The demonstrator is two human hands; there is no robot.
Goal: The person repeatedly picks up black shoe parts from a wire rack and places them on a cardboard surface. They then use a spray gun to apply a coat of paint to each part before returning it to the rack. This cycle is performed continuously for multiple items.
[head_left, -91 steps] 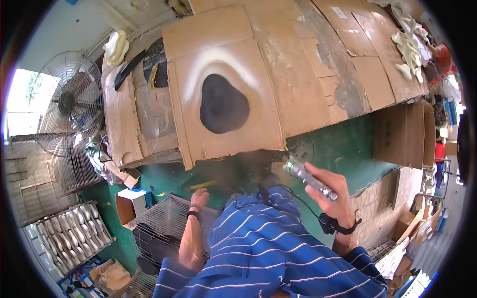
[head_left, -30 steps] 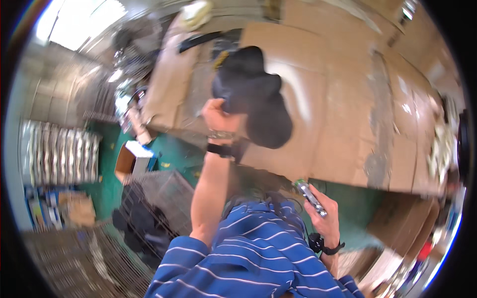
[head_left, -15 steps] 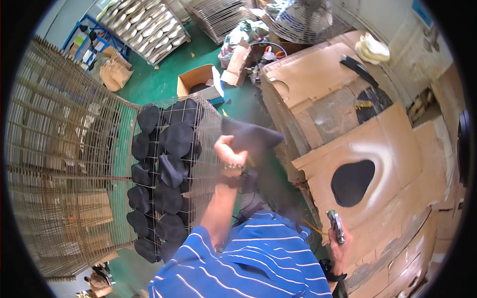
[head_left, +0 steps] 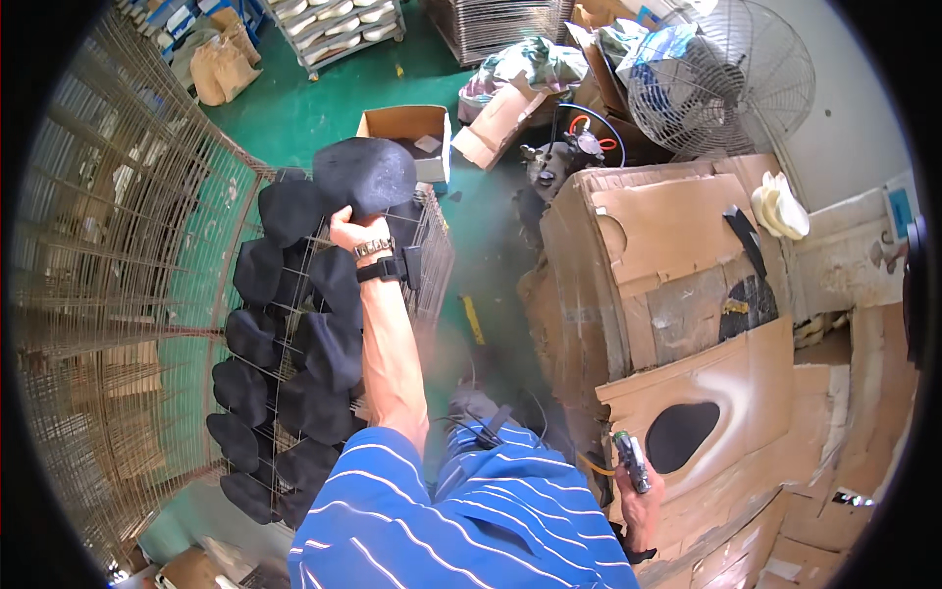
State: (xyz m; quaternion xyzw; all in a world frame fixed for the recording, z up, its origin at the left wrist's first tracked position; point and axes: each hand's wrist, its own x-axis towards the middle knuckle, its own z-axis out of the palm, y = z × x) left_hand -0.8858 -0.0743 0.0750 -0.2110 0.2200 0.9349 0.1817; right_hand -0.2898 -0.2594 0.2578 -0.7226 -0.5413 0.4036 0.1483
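My left hand (head_left: pixel 361 232) is over the far end of a wire rack, its fingers closed on the near edge of a rounded black sheet (head_left: pixel 365 173). More rounded black pieces (head_left: pixel 257 337) lie in rows on the rack, some curled at the edges. Low on the right, my right hand (head_left: pixel 643 499) is wrapped around a small metal spray gun (head_left: pixel 631 463) with a yellowish hose. Just beyond the spray gun, another black piece (head_left: pixel 684 435) rests flat on cardboard, with a pale sprayed band curving around its far and right sides.
Tall wire racks (head_left: pixel 108 255) stand along the left. A cardboard-covered bench (head_left: pixel 677 231) fills the right, with a pale stacked item (head_left: pixel 780 206) on its back corner. Beyond are an open carton (head_left: pixel 446 147), a large caged fan (head_left: pixel 726 79) and a shoe-part trolley (head_left: pixel 339 29).
My left hand has carried the black sheet from the gap beside the bench leftward and away, over the rack's far end. My right hand still grips the spray gun; the view has shifted.
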